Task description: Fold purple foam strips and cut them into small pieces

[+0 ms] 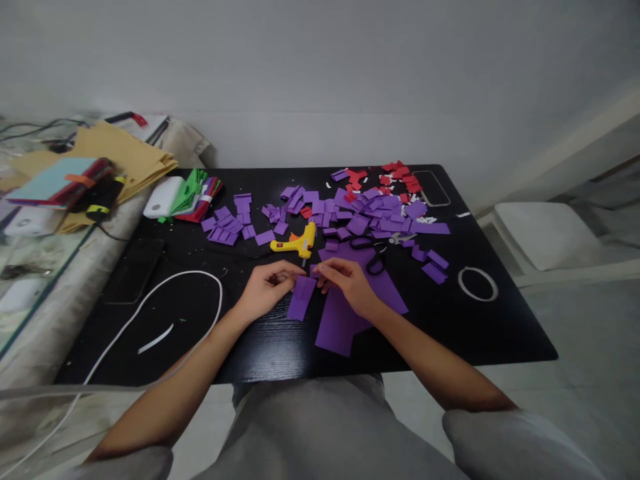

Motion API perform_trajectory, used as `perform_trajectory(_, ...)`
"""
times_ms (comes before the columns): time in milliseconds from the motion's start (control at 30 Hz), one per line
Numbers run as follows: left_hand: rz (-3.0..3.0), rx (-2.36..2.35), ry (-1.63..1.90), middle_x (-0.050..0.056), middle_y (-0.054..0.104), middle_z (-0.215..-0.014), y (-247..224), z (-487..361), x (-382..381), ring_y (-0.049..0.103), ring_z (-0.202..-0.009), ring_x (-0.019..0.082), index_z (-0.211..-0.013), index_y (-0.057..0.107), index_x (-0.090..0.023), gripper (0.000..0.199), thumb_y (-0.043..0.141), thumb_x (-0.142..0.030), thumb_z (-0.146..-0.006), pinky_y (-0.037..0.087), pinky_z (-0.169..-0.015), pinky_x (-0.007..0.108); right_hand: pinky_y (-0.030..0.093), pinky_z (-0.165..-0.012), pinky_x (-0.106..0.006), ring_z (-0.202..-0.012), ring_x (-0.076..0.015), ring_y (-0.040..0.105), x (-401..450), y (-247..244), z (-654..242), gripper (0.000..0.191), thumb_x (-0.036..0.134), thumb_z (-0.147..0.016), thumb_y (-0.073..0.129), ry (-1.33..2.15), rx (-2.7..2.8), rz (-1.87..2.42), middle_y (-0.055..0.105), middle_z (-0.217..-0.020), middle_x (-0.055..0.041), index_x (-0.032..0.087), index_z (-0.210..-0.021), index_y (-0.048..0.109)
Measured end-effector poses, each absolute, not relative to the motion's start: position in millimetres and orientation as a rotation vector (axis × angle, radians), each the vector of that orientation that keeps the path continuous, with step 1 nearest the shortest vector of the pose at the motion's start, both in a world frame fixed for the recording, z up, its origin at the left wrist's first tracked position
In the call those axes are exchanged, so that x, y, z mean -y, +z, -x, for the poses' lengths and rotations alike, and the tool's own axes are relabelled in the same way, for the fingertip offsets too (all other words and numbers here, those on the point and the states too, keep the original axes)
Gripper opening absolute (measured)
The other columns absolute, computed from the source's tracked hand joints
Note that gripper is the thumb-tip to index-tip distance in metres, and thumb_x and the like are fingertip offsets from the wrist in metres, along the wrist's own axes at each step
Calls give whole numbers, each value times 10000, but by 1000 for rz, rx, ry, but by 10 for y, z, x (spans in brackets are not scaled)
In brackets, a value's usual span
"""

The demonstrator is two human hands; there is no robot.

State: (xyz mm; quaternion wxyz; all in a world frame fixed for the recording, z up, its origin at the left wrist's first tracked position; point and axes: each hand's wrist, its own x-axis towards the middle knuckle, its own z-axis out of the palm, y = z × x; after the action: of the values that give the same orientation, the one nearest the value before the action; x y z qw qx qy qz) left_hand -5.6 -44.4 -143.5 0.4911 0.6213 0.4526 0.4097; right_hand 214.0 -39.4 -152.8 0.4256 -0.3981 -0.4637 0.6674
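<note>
A small purple paper piece (301, 300) hangs between my hands near the table's front. My left hand (267, 287) pinches its upper left edge with thumb and fingers. Close on its right, my right hand (345, 283) has thumb and fingers drawn together at a bit of purple paper by the strip's top corner. Larger purple sheets (337, 323) lie beneath and beside my right hand. Just beyond my fingers rests a yellow glue gun (297, 243). Black-handled scissors (375, 257) lie on the sheets' far end.
Cut purple pieces (375, 213) and red scraps (403, 177) cover the back of the black table (425, 333). A tape ring (477, 284) sits right. At left are a phone (134, 270), a white cable (220, 300) and colored paper bundles (193, 193).
</note>
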Motion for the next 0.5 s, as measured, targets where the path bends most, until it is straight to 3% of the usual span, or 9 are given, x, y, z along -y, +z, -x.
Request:
perform_trajectory(200, -1532, -1118, 1070, 42, 800, -783, -1432, 52, 445, 699, -624, 134, -893, 833, -168, 160, 696, -202, -817, 513, -581, 213, 609, -682, -264, -740, -139, 704, 401, -1564, -2111, 337, 508, -817, 833, 1775, 1202, 975, 746, -829, 3, 212, -971, 782)
perform_trajectory(367, -1696, -1106, 1132, 70, 817, -937, -1441, 53, 450, 718, -740, 143, -908, 838, -186, 153, 691, -195, -866, 491, -613, 217, 625, -703, -273, -678, -125, 714, 406, -1593, -2095, 342, 488, -755, 884, 1870, 1157, 978, 760, -793, 7, 194, -885, 770)
perform_trajectory(500, -1638, -1134, 1080, 69, 809, -931, -1452, 52, 462, 724, -752, 155, -997, 824, -183, 185, 678, -268, -920, 527, -651, 234, 623, -668, -273, -636, -122, 695, 395, -1609, -2092, 341, 471, -719, 905, 1834, 1137, 1009, 751, -756, 9, 186, -839, 762)
